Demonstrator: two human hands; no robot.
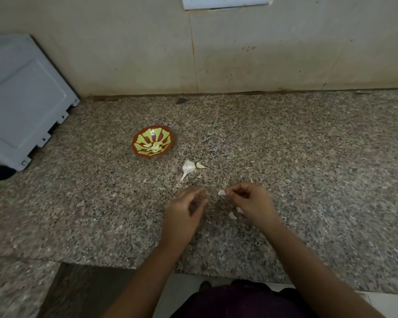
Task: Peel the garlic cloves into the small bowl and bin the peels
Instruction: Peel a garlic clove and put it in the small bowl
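A small red and green patterned bowl (137,146) sits on the granite counter with several peeled cloves inside. To its right lies a partial garlic bulb (188,168) with a loose clove (200,165) beside it. My right hand (251,203) pinches a garlic clove (221,193) at its fingertips, just above the counter. My left hand (184,212) hovers a little to the left of that clove, fingers curled and apart, holding nothing. White peel bits (233,215) lie on the counter under my right hand.
A white appliance (21,99) stands at the far left against the wall. The speckled granite counter (308,157) runs to the beige wall behind. Its front edge lies near my body, with a lower counter section at the left.
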